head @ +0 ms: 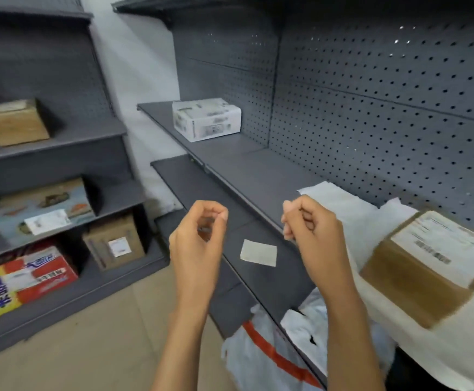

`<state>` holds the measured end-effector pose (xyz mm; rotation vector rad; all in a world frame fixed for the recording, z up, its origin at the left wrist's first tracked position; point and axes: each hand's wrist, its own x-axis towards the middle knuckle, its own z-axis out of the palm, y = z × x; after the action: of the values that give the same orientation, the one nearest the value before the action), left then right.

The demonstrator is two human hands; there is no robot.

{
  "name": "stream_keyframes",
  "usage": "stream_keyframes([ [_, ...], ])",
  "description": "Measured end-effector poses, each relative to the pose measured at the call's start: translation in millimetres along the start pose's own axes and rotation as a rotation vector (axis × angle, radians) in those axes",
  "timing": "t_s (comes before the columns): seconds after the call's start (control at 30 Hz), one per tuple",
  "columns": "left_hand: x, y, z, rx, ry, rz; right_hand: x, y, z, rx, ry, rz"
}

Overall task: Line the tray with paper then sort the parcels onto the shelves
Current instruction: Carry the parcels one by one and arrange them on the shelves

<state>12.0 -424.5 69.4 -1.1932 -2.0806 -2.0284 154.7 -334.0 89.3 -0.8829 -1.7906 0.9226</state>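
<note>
The brown cardboard parcel (424, 266) at the right edge of the frame sits on white paper (351, 204) spread over the grey shelf (258, 176); I judge it stiff-walled and fairly light, its taped top and printed label likely slick, so I would take it by two opposite side walls low down, not by the label. The paper under it looks thin, soft and crumpled, and I expect it to drag or tear if the parcel is slid instead of lifted. Just left of it, lower centre, a small pale slip (259, 253) lies flat on the next shelf down, apart from both hands. My left hand (199, 241) and right hand (312, 230) hover at centre frame, fingers curled loosely inward, thumb to fingertips; whether they pinch anything small I cannot tell through the blur. Further back at upper centre a white carton (206, 119) stands alone on the shelf. At lower right a white sack with an orange stripe (272, 354) slumps open below; its contents are hidden. On the left unit stand boxes, among them a red and yellow carton (21, 280) at lower left.
</note>
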Motion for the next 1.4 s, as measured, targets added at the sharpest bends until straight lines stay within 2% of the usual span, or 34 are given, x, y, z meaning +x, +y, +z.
stream_keyframes([
  [0.4, 188.5, -64.1, 54.2, 0.055, 0.174, -0.010, 200.9, 24.1, 87.2, 0.118, -0.072, -0.081],
  [0.7, 275.7, -123.2, 68.7, -0.009, 0.259, -0.041, 285.9, 48.4, 149.4, 0.089, -0.156, -0.060],
  [0.9, 343.3, -161.4, 87.2, -0.084, 0.173, -0.076, 339.4, 57.4, 185.9, 0.038, -0.127, -0.031],
  [1.23, 488.4, -234.3, 77.5, -0.103, 0.009, -0.054, 419.2, 56.1, 295.6, -0.023, -0.025, 0.033],
  [1.4, 536.1, -276.7, 78.3, -0.147, -0.090, -0.049, 445.0, 69.5, 339.0, -0.019, 0.011, 0.086],
])
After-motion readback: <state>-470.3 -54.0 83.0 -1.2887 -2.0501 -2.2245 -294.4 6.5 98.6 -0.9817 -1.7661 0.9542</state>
